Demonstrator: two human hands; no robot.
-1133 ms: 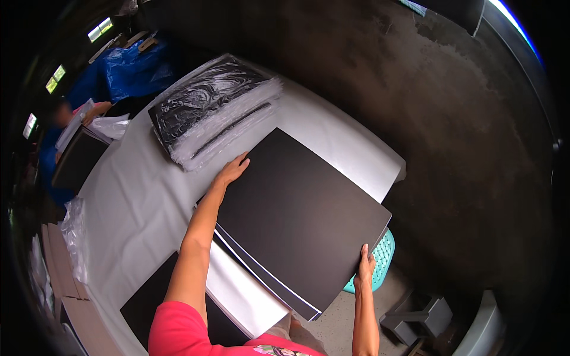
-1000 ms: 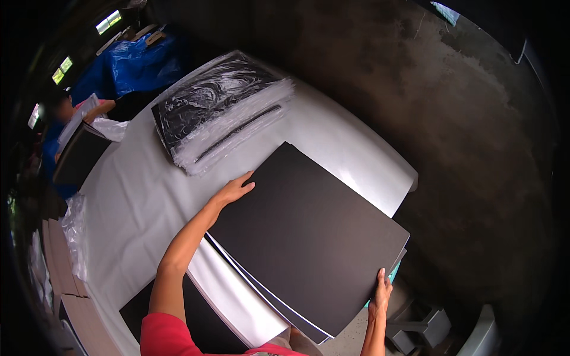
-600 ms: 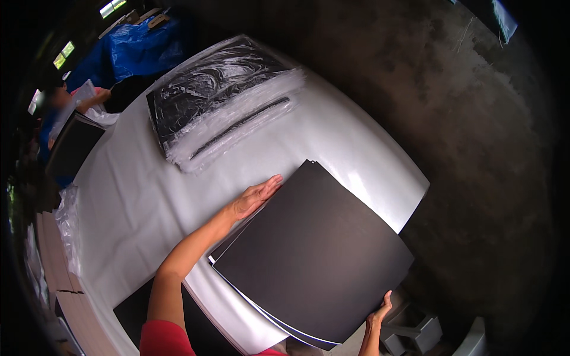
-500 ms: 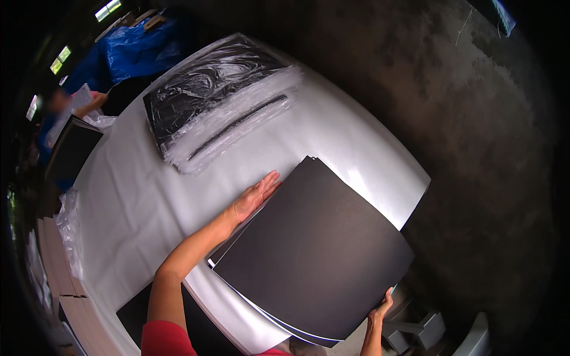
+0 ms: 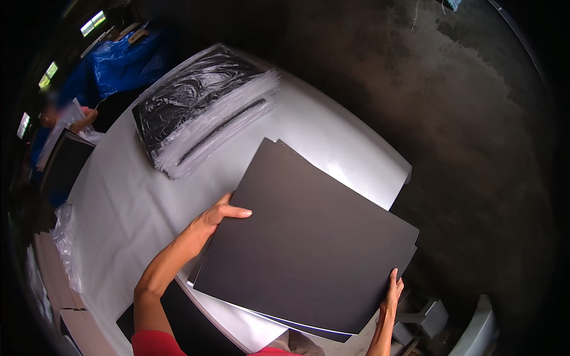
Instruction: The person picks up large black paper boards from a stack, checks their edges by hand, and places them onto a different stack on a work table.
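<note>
A stack of large black sheets [image 5: 309, 237] lies tilted across the near right part of the white-covered table [image 5: 124, 219]. The sheets are not flush: corners are offset at the far end, and pale edges show along the near side. My left hand [image 5: 222, 212] grips their left edge, thumb on top and the other fingers hidden underneath. At the right edge, my right hand [image 5: 392, 291] holds the sheets with fingertips on the upper face. How many sheets each hand holds cannot be made out.
A plastic-wrapped black stack [image 5: 202, 98] lies at the table's far side. Cardboard [image 5: 53, 261] and clear plastic [image 5: 66, 237] line the left edge. Another person [image 5: 77, 118] is at the far left beside dark sheets, near a blue tarp [image 5: 127, 59]. Grey stool-like pieces [image 5: 430, 317] stand lower right.
My left hand has gone from a flat palm against the edge to a grip with the thumb on top. The upper sheets have turned and shifted left; my right hand has moved slightly up.
</note>
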